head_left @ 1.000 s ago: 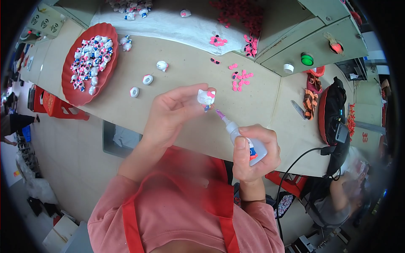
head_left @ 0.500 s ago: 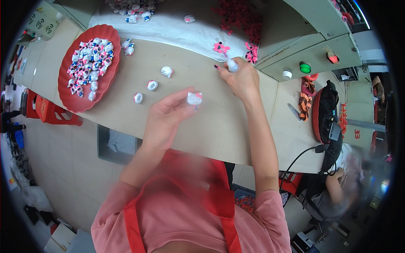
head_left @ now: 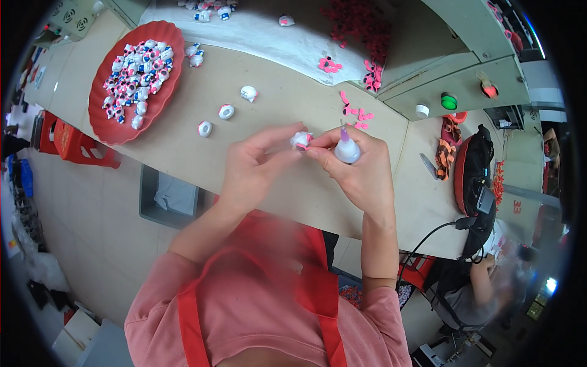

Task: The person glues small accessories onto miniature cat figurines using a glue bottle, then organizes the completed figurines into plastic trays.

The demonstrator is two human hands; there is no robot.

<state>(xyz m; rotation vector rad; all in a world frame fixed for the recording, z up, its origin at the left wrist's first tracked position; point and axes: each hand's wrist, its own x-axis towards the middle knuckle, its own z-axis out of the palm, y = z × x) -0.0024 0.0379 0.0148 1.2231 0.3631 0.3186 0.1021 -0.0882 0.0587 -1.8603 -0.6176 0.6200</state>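
Note:
My left hand [head_left: 252,164] pinches a small white and pink figurine piece [head_left: 301,140] between thumb and fingertips, above the table. My right hand [head_left: 369,172] grips a small white squeeze bottle [head_left: 347,151] with a purple tip pointing away from me. Its thumb and forefinger also meet at the figurine's right side; any small part between them is too small to make out. Just beyond the bottle lie several small pink parts [head_left: 358,114]. Left of my hands, three white pieces rest in a slanting row: a far one [head_left: 249,93], a middle one [head_left: 226,112] and a near one [head_left: 205,128].
A red scalloped tray [head_left: 174,58] heaped with white, pink and blue figurines stands at the left. White sheeting [head_left: 257,46] at the back carries more figurines and a pink pile [head_left: 358,27]. A green-buttoned housing [head_left: 449,101] and a black bag [head_left: 476,183] are on the right.
My right hand has come back toward me with the bottle and now meets the left at the figurine. The figurine has turned in my left fingers. Loose pink parts now show beyond the bottle.

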